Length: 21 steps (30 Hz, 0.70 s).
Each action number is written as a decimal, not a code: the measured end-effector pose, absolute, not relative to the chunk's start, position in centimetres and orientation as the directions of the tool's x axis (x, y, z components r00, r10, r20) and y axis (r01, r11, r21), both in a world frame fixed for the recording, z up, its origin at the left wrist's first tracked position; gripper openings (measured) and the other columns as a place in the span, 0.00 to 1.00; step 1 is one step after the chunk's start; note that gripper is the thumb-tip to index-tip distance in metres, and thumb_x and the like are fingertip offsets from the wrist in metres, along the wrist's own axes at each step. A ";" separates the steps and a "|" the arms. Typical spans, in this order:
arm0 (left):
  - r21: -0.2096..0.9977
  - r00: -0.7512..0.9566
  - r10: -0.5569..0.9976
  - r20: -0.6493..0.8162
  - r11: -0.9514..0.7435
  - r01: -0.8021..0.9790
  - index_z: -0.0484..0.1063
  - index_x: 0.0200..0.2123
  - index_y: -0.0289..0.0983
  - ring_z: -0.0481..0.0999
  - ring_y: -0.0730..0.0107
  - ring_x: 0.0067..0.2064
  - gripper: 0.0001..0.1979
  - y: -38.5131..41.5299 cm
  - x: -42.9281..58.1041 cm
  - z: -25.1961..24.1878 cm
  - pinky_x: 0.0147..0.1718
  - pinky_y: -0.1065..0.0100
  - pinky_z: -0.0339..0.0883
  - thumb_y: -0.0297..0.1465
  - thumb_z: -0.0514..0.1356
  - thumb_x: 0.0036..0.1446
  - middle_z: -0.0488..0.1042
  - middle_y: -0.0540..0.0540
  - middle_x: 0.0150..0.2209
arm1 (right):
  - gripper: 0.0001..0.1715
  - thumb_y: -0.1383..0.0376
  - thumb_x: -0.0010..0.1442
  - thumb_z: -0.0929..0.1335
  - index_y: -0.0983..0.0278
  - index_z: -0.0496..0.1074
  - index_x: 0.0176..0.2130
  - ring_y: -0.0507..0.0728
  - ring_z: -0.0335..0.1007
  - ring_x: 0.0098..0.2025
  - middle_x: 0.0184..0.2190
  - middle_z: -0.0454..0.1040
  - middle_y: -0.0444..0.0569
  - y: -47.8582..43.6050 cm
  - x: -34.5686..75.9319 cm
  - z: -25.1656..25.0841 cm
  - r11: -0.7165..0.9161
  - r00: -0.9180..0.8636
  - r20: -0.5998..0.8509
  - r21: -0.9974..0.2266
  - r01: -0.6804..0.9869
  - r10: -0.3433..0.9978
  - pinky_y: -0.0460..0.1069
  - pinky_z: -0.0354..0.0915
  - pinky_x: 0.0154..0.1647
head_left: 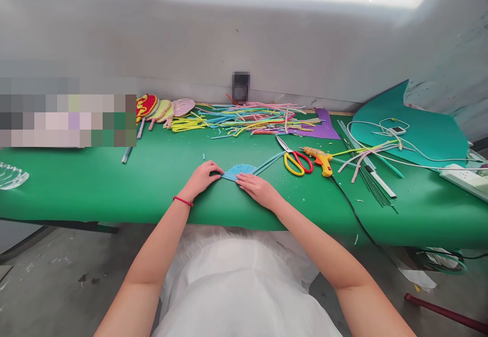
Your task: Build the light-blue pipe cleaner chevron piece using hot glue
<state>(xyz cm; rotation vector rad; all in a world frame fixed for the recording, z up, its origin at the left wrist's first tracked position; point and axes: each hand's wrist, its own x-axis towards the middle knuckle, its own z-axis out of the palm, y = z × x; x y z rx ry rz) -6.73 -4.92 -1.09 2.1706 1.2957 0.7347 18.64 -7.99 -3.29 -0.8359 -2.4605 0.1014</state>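
Note:
A small fan-shaped piece of light-blue fuzzy sticks (238,171) lies on the green table cover (152,174) near the front edge. My left hand (201,178) rests at its left end, fingers curled with the tips pressing on the blue piece. My right hand (257,189) lies flat over its lower right side, fingers stretched out on it. A red cord circles my left wrist. Two loose light-blue sticks (269,162) run off to the right from the piece.
Yellow and red scissors (295,160) and a yellow glue gun (319,158) with a black cable lie right of my hands. A heap of coloured sticks (247,118) and finished fan shapes (162,107) lie at the back. A teal sheet (419,128), power strip (463,178) and thin green wires (371,182) are at right.

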 end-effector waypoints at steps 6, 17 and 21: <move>0.685 0.399 0.894 0.202 -0.420 0.595 0.75 0.39 0.40 0.73 0.63 0.44 0.09 -5.0 -7.0 -1.2 0.47 0.62 0.66 0.33 0.57 0.56 0.73 0.45 0.41 | 0.19 0.66 0.68 0.59 0.63 0.73 0.52 0.57 0.67 0.58 0.54 0.72 0.50 -8.1 18.6 -3.2 0.800 -0.664 0.458 -0.224 0.557 0.591 0.56 0.65 0.61; 0.635 0.445 0.861 0.247 -0.491 0.597 0.76 0.37 0.41 0.73 0.64 0.43 0.08 -5.0 -6.8 -1.5 0.45 0.62 0.67 0.33 0.56 0.58 0.72 0.46 0.40 | 0.19 0.67 0.67 0.59 0.62 0.72 0.52 0.58 0.66 0.58 0.55 0.71 0.50 -7.9 18.6 -3.6 0.797 -0.657 0.457 -0.267 0.542 0.600 0.57 0.65 0.61; 0.584 0.461 0.846 0.268 -0.524 0.620 0.77 0.37 0.42 0.72 0.64 0.42 0.09 -4.9 -6.7 -1.8 0.45 0.62 0.66 0.33 0.56 0.59 0.72 0.46 0.39 | 0.19 0.67 0.67 0.59 0.60 0.71 0.54 0.58 0.65 0.59 0.55 0.71 0.49 -7.9 18.6 -3.4 0.795 -0.651 0.457 -0.321 0.515 0.607 0.57 0.64 0.61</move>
